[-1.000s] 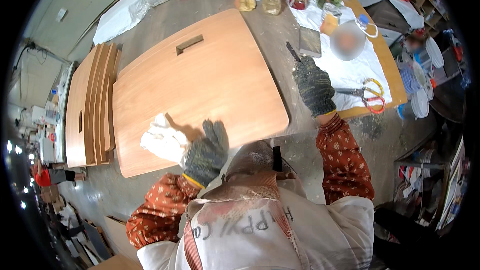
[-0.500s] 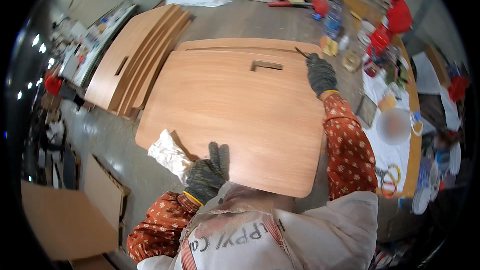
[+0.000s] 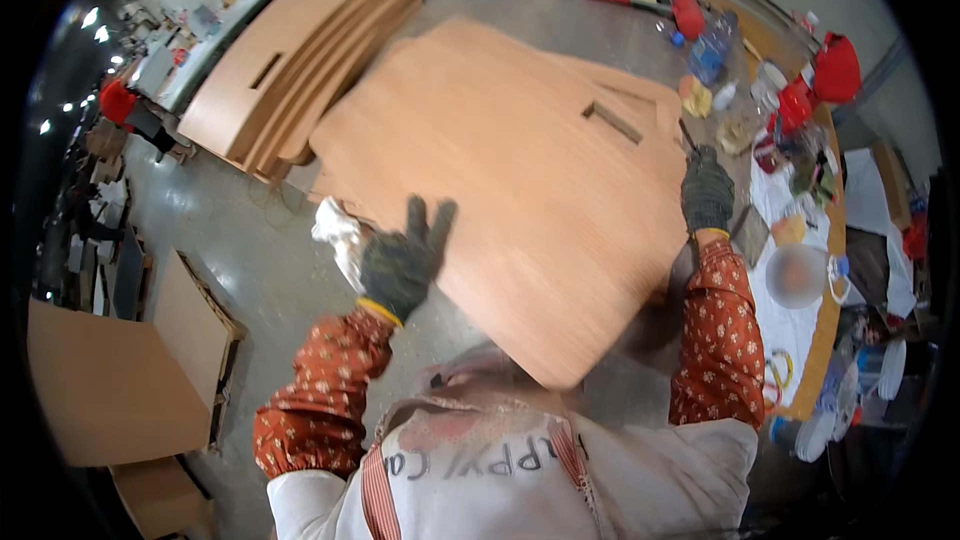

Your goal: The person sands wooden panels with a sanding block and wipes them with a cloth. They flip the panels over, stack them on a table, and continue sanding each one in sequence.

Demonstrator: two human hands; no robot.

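A light wood-grain board [image 3: 500, 180] with rounded corners and a narrow cut-out slot lies skewed on top of another similar board [image 3: 655, 95], whose far right corner shows beneath. My left hand [image 3: 400, 260], in a dark grey-green glove, is at the board's near left edge, two fingers stretched out over it. The same hand grips a crumpled white cloth [image 3: 340, 235], which sticks out on its left side; the grip itself is partly hidden. At the board's right edge my right hand [image 3: 708, 190], gloved alike, is closed round a thin dark tool [image 3: 686, 134] pointing away from me.
Curved wooden panels [image 3: 300, 50] are stacked at the left of the table. Along the right side lie a plastic bottle [image 3: 712, 48], a yellow sponge [image 3: 696, 97], red containers [image 3: 795, 105] and scissors [image 3: 778, 375]. Large brown sheets [image 3: 120, 370] stand on the floor at lower left.
The top board has turned clockwise, so its slot now slants and a corner points toward me. My left hand has moved away from me with the cloth. The view has shifted slightly.
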